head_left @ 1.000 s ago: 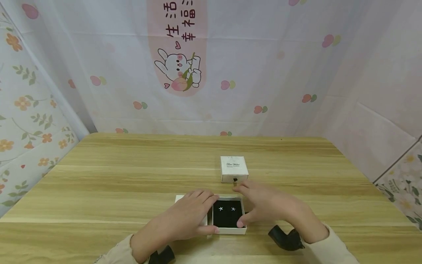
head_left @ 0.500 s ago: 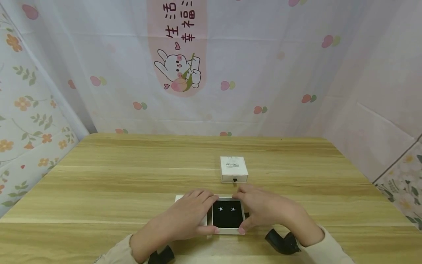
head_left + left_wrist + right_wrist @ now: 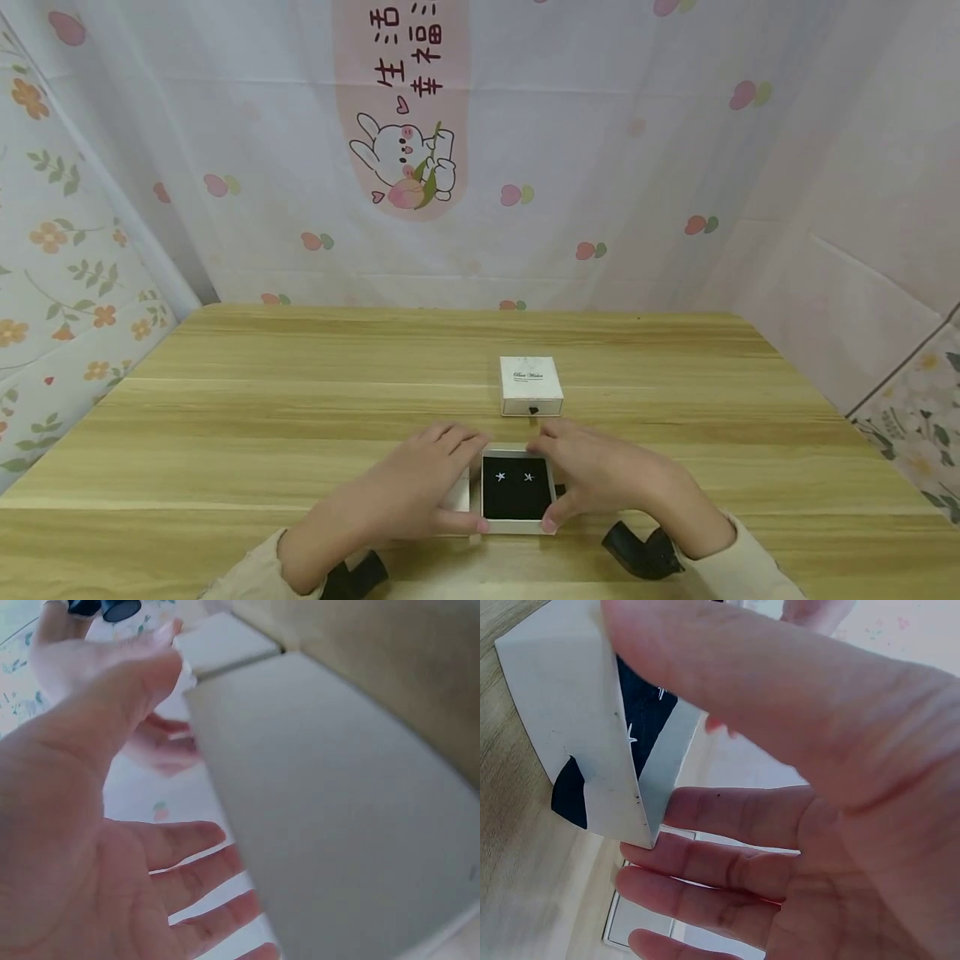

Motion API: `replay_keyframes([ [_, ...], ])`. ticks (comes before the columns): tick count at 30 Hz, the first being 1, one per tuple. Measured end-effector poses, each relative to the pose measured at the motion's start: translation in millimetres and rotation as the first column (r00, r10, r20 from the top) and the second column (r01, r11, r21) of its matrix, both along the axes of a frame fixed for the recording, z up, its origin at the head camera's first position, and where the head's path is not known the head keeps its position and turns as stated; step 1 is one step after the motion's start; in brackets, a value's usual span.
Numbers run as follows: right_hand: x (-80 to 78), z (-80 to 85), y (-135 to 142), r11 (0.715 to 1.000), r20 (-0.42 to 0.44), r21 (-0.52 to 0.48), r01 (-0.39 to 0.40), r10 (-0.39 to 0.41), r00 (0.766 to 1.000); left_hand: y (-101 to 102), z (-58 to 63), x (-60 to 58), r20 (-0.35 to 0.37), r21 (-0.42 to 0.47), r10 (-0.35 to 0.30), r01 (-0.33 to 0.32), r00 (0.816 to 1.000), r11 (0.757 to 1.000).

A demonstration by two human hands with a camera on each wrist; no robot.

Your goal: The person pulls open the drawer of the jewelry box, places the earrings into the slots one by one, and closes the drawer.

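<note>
A white jewelry box drawer [image 3: 517, 527] lies pulled out in the head view. Two small star-shaped studs [image 3: 500, 477] sit on its black pad [image 3: 516, 502]. My right hand [image 3: 603, 479] grips the drawer, thumb on the near side and fingers on the far side. A black ribbon tab [image 3: 570, 793] sticks out of its end wall in the right wrist view. The white box sleeve [image 3: 459, 500] stands left of the drawer, mostly hidden beneath my left hand [image 3: 408, 492]. In the left wrist view, that hand's thumb and spread fingers stand loosely around the sleeve [image 3: 322, 802].
Farther back on the wooden table [image 3: 337, 358] stands a second white box [image 3: 531, 382] with lettering on its lid and a dark tab. Black curved gear [image 3: 643, 550] sits at the right wrist. A printed curtain [image 3: 600, 150] hangs behind the table.
My right hand has settled on the drawer's near and far sides. My left hand has shifted slightly left, its fingertips coming away from the drawer's left corners.
</note>
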State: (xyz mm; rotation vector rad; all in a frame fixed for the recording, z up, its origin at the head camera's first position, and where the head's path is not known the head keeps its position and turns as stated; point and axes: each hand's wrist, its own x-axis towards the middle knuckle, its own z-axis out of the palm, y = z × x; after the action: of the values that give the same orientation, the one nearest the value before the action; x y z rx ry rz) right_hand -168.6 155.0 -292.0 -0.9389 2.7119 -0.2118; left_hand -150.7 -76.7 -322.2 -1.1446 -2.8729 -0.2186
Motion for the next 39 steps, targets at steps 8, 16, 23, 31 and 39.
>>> replay_keyframes([
  [8, -1.0, 0.5, -0.1, 1.000, 0.015, -0.019, -0.007, 0.007, 1.000, -14.0, 10.8, -1.0, 0.089, 0.006, 0.028, -0.029, 0.996, 1.000],
  [16, 0.1, 0.9, 0.9, 1.000, 0.030, -0.019, 0.004, -0.004, 1.000, -23.4, 19.8, 0.0, 0.109, -0.038, 0.049, -0.045, 0.993, 0.998],
  [23, 0.5, 0.8, 2.6, 1.000, 0.028, -0.028, -0.002, 0.002, 1.000, -26.6, 21.0, -0.7, 0.108, -0.069, 0.034, -0.027, 0.994, 0.997],
  [31, 0.6, 1.3, 3.7, 0.999, 0.049, -0.042, -0.004, 0.006, 0.999, -26.5, 21.2, -1.5, 0.127, -0.060, 0.044, -0.036, 0.991, 0.998],
  [39, -0.3, 0.4, 3.8, 0.999, 0.053, -0.038, -0.003, 0.005, 0.999, -26.1, 20.5, -2.3, 0.120, -0.059, 0.041, -0.034, 0.992, 0.998],
])
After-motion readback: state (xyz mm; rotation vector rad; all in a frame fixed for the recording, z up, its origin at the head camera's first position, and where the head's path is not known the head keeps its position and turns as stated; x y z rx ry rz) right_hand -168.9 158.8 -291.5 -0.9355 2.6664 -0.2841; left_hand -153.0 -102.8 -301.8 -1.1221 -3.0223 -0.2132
